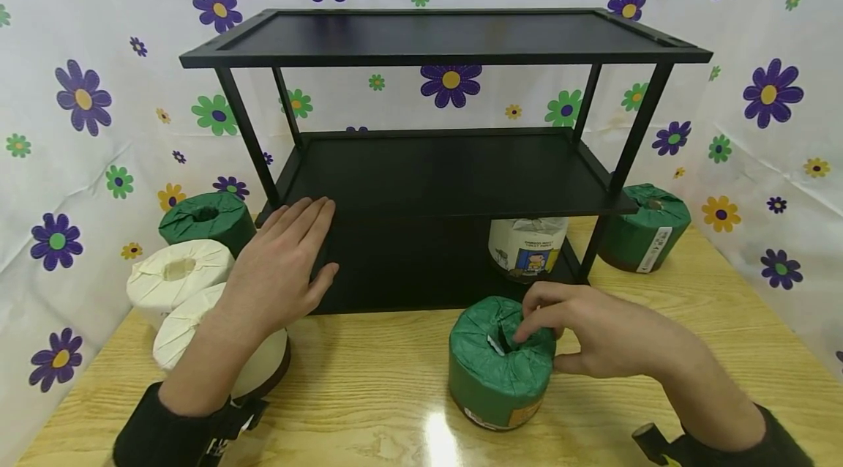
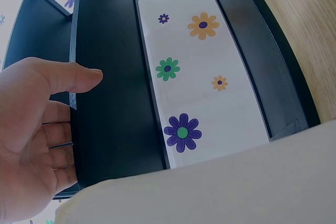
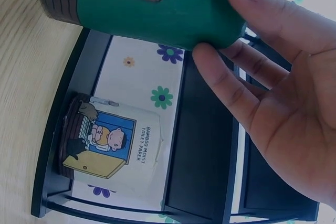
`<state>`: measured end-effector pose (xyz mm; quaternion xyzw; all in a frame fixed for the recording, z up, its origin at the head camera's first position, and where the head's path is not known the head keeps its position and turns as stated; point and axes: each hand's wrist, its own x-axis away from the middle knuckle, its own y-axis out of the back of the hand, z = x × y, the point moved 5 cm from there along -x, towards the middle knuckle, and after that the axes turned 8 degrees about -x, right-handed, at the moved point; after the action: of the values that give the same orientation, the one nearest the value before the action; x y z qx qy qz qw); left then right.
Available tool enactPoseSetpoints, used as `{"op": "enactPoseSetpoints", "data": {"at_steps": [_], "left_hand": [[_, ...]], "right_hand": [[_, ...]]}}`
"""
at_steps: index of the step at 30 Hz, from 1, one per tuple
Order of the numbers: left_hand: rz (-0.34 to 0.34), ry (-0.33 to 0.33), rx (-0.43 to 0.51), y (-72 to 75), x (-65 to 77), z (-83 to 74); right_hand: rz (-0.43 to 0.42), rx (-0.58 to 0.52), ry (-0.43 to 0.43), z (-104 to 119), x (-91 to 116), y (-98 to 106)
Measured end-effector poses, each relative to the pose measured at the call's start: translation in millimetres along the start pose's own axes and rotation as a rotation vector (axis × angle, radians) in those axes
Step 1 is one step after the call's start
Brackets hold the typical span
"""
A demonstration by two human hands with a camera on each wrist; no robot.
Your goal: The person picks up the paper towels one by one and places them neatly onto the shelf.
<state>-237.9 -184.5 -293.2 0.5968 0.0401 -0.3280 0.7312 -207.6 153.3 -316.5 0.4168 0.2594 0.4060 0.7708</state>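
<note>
My right hand [image 1: 593, 331] grips a green-wrapped toilet roll [image 1: 497, 394] by its top, the fingertips at the core hole and the thumb at the side. The roll is upright in front of the rack. In the right wrist view, thumb and fingertips touch the green wrapper [image 3: 152, 19]. My left hand [image 1: 279, 266] rests its straight fingers on the left front edge of the black rack's middle shelf [image 1: 428, 170]; in the left wrist view, the thumb lies across the shelf's dark face. A white-wrapped toilet roll [image 1: 527, 247] stands on the bottom shelf, towards the right.
Left of the rack stand a green roll [image 1: 207, 222] and two white rolls, the back one [image 1: 178, 273] beside the front one [image 1: 266, 361], which my left arm partly covers. Another green roll [image 1: 642, 229] stands right of the rack on the wooden table [image 1: 369, 386]. A flowered cloth [image 1: 85, 181] hangs behind.
</note>
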Motion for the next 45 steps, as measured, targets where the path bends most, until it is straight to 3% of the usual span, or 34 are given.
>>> {"op": "enactPoseSetpoints", "data": {"at_steps": [19,23,29,33,45], "left_hand": [[-0.001,0.002,-0.002,0.1,1.0,0.5],[-0.006,-0.002,0.002,0.6,1.6,0.1],[-0.018,-0.015,0.007,1.8,0.8,-0.3],[-0.007,-0.012,0.002,1.7,0.2,0.0],[-0.021,-0.021,0.0,1.6,0.3,-0.1]], "right_hand": [[-0.009,-0.039,0.019,3,-7,-5],[-0.012,0.011,0.017,5,-5,-4],[-0.13,0.099,0.146,15,-2,-1],[-0.128,0.093,0.21,24,-7,-11],[-0.059,0.121,0.144,30,-16,-29]]}}
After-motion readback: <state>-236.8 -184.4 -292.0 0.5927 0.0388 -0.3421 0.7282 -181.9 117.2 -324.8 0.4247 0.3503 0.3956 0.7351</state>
